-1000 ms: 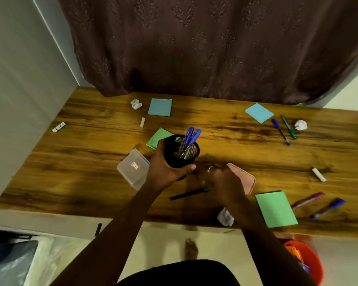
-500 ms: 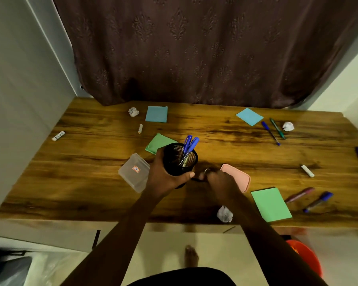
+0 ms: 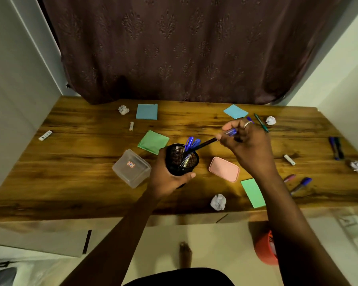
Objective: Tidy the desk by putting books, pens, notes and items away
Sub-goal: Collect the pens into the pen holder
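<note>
My right hand (image 3: 248,145) now up off the bench (image 3: 74,182), fingers (image 3: 225,129) grasping a black pen (image 3: 205,143) over the black mesh cup (image 3: 181,159) clenched in my left hand (image 3: 167,178).

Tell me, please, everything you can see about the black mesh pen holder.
The black mesh pen holder is a round cup that looks like perforated metal, open at the top. The left hand grips it around its side, slightly tilted, over the wooden desk; whether its base touches the desk is hidden. Blue pens stand inside it. The right hand lowers a black pen over its rim.
</note>
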